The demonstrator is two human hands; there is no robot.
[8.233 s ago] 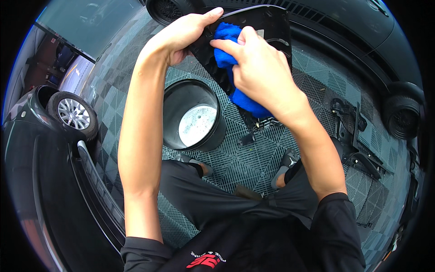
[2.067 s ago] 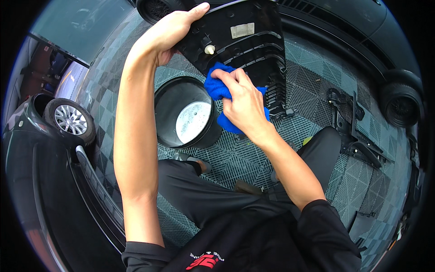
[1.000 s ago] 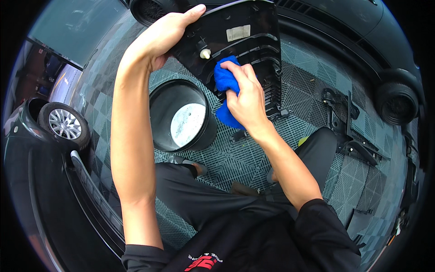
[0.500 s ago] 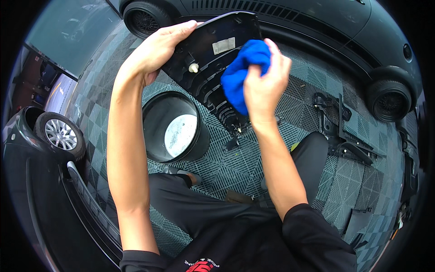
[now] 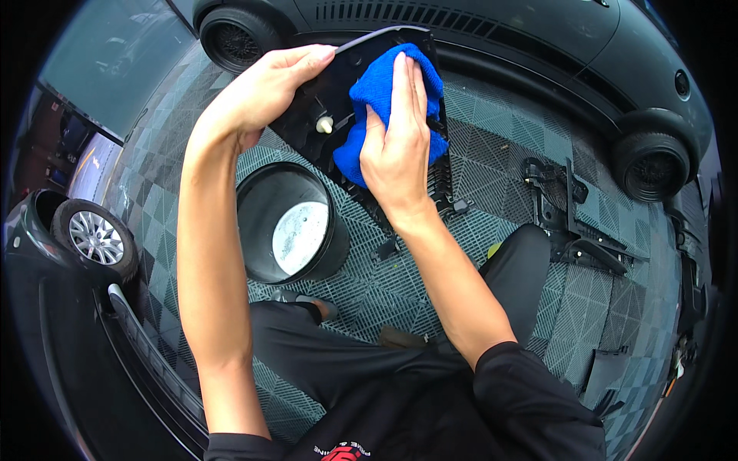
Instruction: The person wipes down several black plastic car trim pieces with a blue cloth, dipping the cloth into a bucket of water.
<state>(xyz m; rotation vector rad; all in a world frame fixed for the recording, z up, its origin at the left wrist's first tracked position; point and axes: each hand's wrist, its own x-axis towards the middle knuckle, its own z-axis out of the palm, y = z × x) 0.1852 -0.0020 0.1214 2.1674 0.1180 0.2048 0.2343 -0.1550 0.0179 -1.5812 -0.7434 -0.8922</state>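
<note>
My left hand [image 5: 273, 84] grips the upper left edge of a black plastic car trim panel [image 5: 307, 104], its thumb along the grey rim. The panel is held up and tilted, its ribbed inner side showing, with a pale plastic clip [image 5: 324, 124] standing out from it. Against that side, my right hand [image 5: 396, 138] presses a blue microfibre cloth [image 5: 373, 84], fingers stretched over it and thumb apart. The cloth hides the middle of the panel. Below the panel's left part, a black bucket [image 5: 338, 242] holds whitish, sudsy liquid [image 5: 300, 237].
Dark interlocking grid tiles [image 5: 492, 192] cover the floor. A grey car [image 5: 530, 46] stands across the far side, a black car [image 5: 46, 330] at left. Black plastic car parts [image 5: 573, 223] lie on the right; a flat dark piece [image 5: 607, 373] lies nearer.
My right hand has moved left with the blue cloth, from the panel's right side onto its middle, fingers now flatter over it. My left hand keeps its hold.
</note>
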